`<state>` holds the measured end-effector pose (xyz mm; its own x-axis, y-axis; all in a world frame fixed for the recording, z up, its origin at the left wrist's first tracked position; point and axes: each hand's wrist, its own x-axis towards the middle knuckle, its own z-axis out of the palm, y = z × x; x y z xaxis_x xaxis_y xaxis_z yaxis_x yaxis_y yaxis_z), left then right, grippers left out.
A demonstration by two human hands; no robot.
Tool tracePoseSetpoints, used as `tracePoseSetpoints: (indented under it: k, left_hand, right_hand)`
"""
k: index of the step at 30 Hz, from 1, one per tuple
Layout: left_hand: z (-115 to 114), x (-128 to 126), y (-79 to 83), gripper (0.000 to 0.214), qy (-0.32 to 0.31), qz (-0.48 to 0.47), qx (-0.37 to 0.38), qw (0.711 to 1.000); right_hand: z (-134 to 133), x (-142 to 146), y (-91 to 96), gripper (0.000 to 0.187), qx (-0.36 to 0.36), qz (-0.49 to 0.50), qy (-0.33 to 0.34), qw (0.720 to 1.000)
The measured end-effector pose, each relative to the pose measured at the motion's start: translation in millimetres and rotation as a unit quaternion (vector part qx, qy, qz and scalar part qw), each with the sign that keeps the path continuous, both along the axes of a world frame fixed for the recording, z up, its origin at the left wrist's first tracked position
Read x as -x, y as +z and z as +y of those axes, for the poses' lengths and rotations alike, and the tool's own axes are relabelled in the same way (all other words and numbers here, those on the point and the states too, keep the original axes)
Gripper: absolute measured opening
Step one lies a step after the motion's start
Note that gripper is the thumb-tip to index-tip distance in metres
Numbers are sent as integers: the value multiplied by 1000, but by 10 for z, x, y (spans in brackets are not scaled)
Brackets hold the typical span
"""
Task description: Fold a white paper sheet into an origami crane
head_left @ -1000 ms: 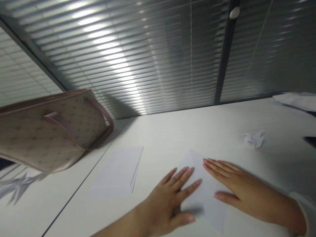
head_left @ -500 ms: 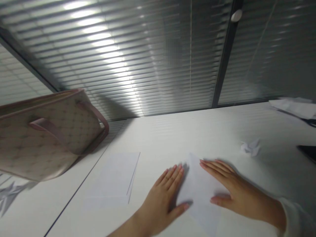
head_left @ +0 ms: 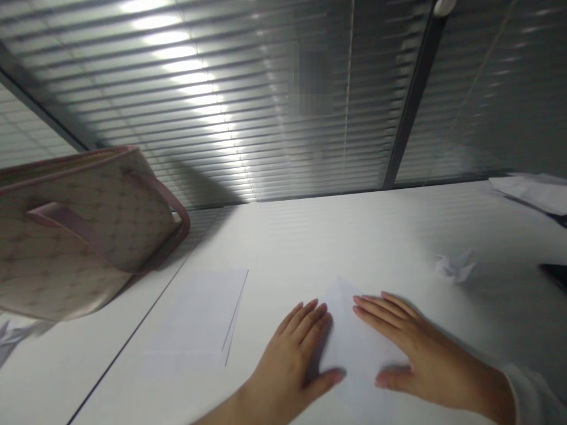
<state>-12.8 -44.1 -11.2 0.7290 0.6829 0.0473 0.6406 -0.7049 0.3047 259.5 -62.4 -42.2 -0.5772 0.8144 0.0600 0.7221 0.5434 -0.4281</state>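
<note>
A folded sheet of white paper (head_left: 349,336) lies on the white table, its pointed top facing away from me. My left hand (head_left: 296,354) rests flat along the paper's left edge, fingers stretched and thumb out over the sheet. On the other side, my right hand (head_left: 407,348) lies flat across the right edge, with its thumb apart from the fingers. Neither hand grips anything. The lower part of the paper runs out of view, and its fold lines are faint.
Left of my hands lie several flat paper sheets (head_left: 195,313). A beige patterned handbag (head_left: 84,236) stands at far left, near a grey folded paper piece (head_left: 13,336). A small folded paper figure (head_left: 455,267) sits right; papers (head_left: 531,192) and a dark object (head_left: 556,274) lie beyond.
Both hands stay flat on the paper; the right fingertips are slightly lower and further left. The view has shifted a little, moving the bag leftward in the picture.
</note>
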Motion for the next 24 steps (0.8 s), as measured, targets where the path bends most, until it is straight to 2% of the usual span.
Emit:
tracePoseSetpoints:
  k: [6,11,18,24]
  left_hand:
    - [44,-1,-27,76,-2,-17,31,999]
    - [32,-10,-25,79,9,-36,26,999]
    - [14,-27,-57,63,-6,-66,-43,997]
    - [-17,-39,-105,31,-46,-165,-129,977]
  right_hand:
    - [26,30,-22,92,-13,-9,-6,1000]
    - [9,16,-23,92,-38,-11,-6,999]
    - [-24,21,-9,79,-91,4,-10,996]
    - [-59,32,-26,47,-101,109,-46,988]
